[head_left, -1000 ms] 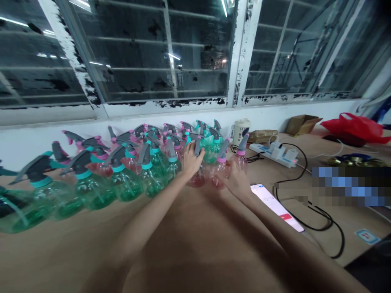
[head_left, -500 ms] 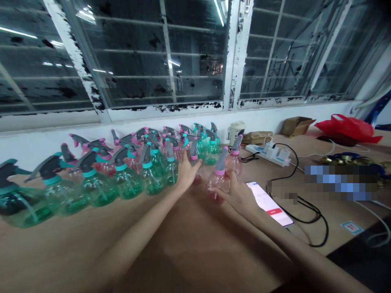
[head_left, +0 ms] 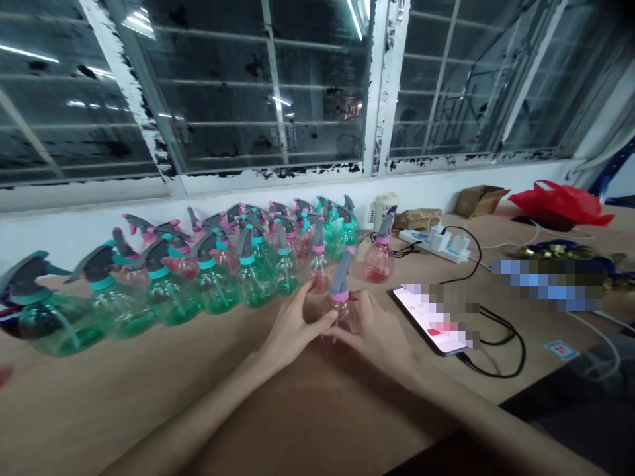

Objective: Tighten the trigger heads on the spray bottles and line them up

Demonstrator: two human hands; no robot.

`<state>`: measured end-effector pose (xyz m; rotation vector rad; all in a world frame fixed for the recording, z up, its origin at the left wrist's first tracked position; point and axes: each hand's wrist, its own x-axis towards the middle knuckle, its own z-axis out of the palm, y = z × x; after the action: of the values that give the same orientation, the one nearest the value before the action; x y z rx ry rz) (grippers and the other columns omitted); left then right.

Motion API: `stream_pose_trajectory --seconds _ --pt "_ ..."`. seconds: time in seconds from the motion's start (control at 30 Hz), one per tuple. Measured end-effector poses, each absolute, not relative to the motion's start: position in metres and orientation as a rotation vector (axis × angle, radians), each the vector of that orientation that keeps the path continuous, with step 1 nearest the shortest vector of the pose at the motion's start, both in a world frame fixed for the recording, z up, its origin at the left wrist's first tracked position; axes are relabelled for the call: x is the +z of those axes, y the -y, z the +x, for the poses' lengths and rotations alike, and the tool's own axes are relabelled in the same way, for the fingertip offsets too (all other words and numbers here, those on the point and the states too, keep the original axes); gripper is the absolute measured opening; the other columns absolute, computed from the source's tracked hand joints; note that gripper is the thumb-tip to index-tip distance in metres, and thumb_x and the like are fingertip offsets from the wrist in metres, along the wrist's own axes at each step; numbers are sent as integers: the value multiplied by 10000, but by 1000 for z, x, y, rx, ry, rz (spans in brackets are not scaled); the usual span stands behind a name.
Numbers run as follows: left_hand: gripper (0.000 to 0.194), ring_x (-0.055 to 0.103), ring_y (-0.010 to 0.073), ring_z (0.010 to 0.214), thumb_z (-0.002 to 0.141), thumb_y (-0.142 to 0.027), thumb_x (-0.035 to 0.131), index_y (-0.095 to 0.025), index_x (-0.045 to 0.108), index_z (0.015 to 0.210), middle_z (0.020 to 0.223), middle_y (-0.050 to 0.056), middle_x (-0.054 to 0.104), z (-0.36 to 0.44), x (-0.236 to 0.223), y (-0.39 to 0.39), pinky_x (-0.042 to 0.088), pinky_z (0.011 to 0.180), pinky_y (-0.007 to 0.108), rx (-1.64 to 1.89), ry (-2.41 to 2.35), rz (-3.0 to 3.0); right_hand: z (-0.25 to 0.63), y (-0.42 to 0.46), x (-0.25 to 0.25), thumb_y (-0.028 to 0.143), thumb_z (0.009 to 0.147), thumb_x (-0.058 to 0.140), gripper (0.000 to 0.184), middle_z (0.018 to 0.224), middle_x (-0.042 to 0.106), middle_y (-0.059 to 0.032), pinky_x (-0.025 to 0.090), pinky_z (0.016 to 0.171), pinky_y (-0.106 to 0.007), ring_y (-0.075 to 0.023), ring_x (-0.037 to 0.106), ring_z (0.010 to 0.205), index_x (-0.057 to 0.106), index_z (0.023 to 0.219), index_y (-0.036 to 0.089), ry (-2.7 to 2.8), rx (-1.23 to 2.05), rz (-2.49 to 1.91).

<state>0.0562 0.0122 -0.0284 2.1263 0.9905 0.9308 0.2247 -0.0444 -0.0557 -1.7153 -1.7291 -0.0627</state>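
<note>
A pink spray bottle [head_left: 340, 299] with a grey trigger head stands upright on the table between my two hands. My right hand [head_left: 384, 334] curls round its right side, thumb across the front. From the left, my left hand [head_left: 290, 334] cups the same bottle, its thumb at the front and its index finger reaching behind. Just beyond is another pink spray bottle [head_left: 320, 261], and a third pink spray bottle [head_left: 379, 262] stands apart to the right. Green spray bottles with teal collars, such as this green spray bottle [head_left: 254, 283], form the front row at left.
More pink and green bottles crowd toward the wall. At right lie a lit phone [head_left: 431, 324] with a black cable, a white power strip [head_left: 421, 239], a paper cup [head_left: 385, 206], a cardboard box [head_left: 480, 200] and a red plastic bag [head_left: 560, 203]. Windows rise behind.
My left hand has come from the bottle row toward me and onto the held pink bottle. My right hand has brought that bottle nearer and left, away from the pink bottle at right.
</note>
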Motion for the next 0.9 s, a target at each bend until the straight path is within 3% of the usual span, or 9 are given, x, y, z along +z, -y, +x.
stream_pose_trajectory --seconds 0.13,0.27,0.5,0.57,0.67,0.9 --pt "665 474 284 1215 765 -345 660 -234 353 1344 1356 100 477 56 -17 -6 377 1010 472 990 -823 1996 199 55 -51 794 643 471 653 842 619 -54 450 478 -338 -259 652 693 472 899 194 1797 16 -1643" --pt "541 609 260 998 760 -313 660 -219 453 1251 1184 88 603 52 -12 2 489 853 424 1041 -854 1946 178 57 -53 813 611 475 709 834 608 -57 471 473 -352 -259 649 679 509 919 176 1859 39 -1600" --pt "357 626 218 875 780 -245 584 -224 548 1134 934 47 644 38 -17 2 508 756 353 1144 -923 2011 165 53 -52 810 588 504 842 948 627 -122 512 547 -388 -299 651 780 520 1070 120 1973 85 -1496" --pt "334 623 201 805 764 -212 561 -217 556 1098 845 27 633 33 -17 -1 505 732 344 1159 -989 2061 175 50 -46 749 672 503 744 980 636 -106 521 608 -378 -273 651 821 519 1099 140 2076 185 -1391" --pt "302 610 189 788 750 -188 535 -208 556 1051 827 20 617 28 -17 -6 500 743 341 1161 -1038 2129 200 37 -45 564 861 430 426 1006 662 -39 513 717 -336 -201 653 861 547 1089 224 2153 313 -1300" --pt "170 635 195 788 737 -191 526 -213 573 899 830 23 621 27 -18 -12 518 732 372 1202 -1030 2135 246 -13 -89 364 901 452 253 1156 628 -49 470 898 -356 -205 611 1027 604 1070 254 1999 139 -1581"
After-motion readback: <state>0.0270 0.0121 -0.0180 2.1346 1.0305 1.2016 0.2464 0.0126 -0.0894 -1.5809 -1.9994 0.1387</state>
